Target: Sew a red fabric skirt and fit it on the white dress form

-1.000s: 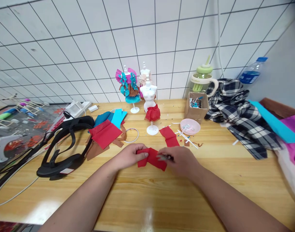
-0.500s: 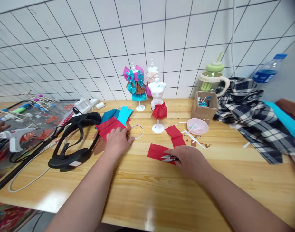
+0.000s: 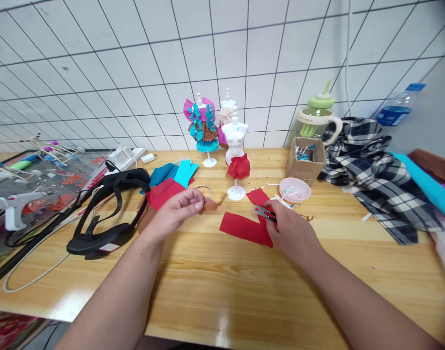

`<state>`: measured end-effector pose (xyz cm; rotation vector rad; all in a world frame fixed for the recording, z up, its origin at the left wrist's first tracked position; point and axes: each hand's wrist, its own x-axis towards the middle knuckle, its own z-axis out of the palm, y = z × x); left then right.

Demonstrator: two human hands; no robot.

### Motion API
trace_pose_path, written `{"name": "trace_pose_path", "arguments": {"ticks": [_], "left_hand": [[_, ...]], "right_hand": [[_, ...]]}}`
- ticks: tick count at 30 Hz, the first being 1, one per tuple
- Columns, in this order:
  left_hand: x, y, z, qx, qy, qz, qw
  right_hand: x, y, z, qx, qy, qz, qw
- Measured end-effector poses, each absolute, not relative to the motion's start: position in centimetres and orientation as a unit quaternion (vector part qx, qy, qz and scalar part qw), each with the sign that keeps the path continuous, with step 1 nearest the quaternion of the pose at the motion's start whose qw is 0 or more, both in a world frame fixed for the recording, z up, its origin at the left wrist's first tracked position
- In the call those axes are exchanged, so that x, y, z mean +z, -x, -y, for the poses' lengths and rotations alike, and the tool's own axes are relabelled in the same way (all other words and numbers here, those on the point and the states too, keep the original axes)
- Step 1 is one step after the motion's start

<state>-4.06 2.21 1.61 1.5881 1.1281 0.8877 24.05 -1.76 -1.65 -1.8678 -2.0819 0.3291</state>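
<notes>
The left hand (image 3: 179, 209) pinches a thin brown paper-like strip (image 3: 212, 204), blurred, above the pale wooden table (image 3: 208, 287). The right hand (image 3: 295, 231) curls around small black-handled metal snips (image 3: 266, 214), near the flat red paper-like rectangle (image 3: 242, 229). Grip the strip lightly; it looks flimsy. Keep the blades clear of the rectangle.

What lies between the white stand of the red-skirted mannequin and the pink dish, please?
In the head view, the far end of a red strip lies between them, with thin white slivers beside the dish.
</notes>
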Motion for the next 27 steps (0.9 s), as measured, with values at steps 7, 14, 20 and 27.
{"name": "trace_pose_path", "arguments": {"ticks": [7,14,20,27], "left_hand": [[0.7,1.0,-0.3,0.231,-0.588,-0.366,0.683],[0.6,0.3,0.6,0.153,-0.594,-0.331,0.717],[0.4,-0.9,1.2,0.189,-0.623,-0.369,0.664],[0.5,0.0,0.6,0.151,-0.641,-0.421,0.623]], "right_hand": [[-3.8,-25.4,-0.1,0.06,0.649,0.738,0.173],[-2.5,-24.2,1.6,0.222,0.532,0.732,0.361],[-2.4,-21.2,4.4,0.584,0.386,0.633,0.332],[-1.6,-22.6,3.1,0.502,0.479,0.622,0.363]]}}
